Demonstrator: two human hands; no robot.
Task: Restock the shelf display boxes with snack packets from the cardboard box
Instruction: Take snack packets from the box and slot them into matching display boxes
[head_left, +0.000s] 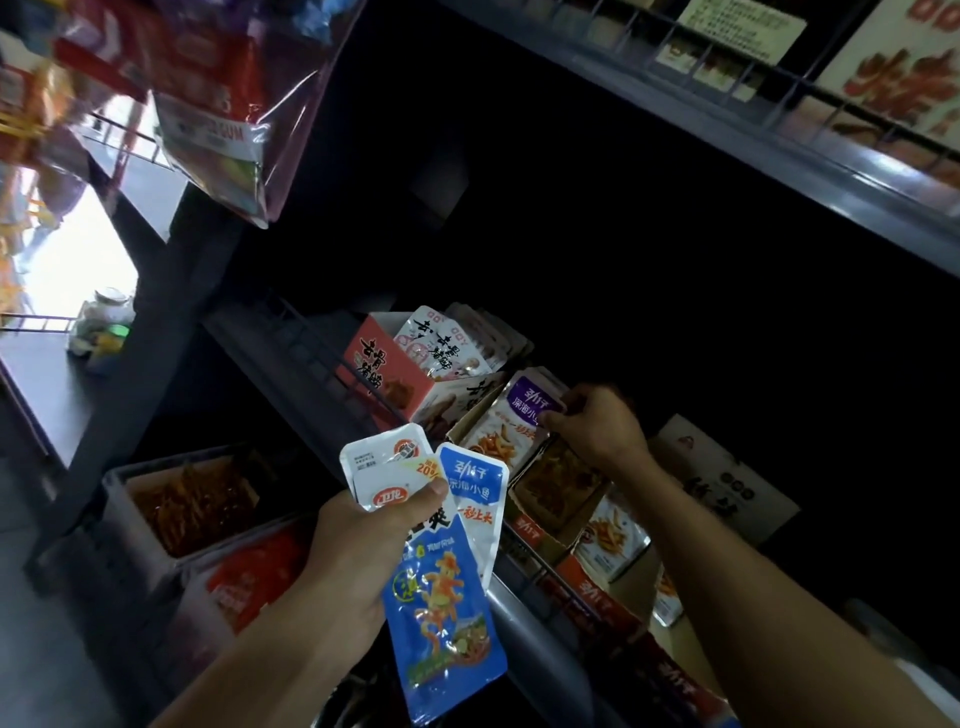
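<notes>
Here, in the head view, the left hand (345, 551) sits at lower centre of the frame, its fingers curled round a fan of glossy, flat snack packets (447, 561) with rounded corners: a long blue one with an orange cartoon figure, a white-and-blue one behind it, and a white one under the thumb. At centre right the right hand (597, 423) reaches into the shelf, its fingers pinching the top edge of a purple-topped packet (524, 415) that stands at the front of a row inside an open cardboard display box (540, 535). That packet is shiny, white below its purple band, with orange strips printed on it.

Just to the upper left of it, a pink display box (387, 379) of smooth printed card holds upright white packets with dark lettering. Further right along the same shelf, more orange-printed packets (613, 540) lean in another card tray.

The shelf (291, 364) is dark metal with a thin wire rail along its front edge, and its back lies in deep shadow. At lower left, grey plastic bins (119, 499) hold orange-red snacks. At upper left, clear crinkled bags (218, 119) hang down, and bright daylight falls on the floor at the left edge. A second railed shelf (779, 171) crosses the upper right.
</notes>
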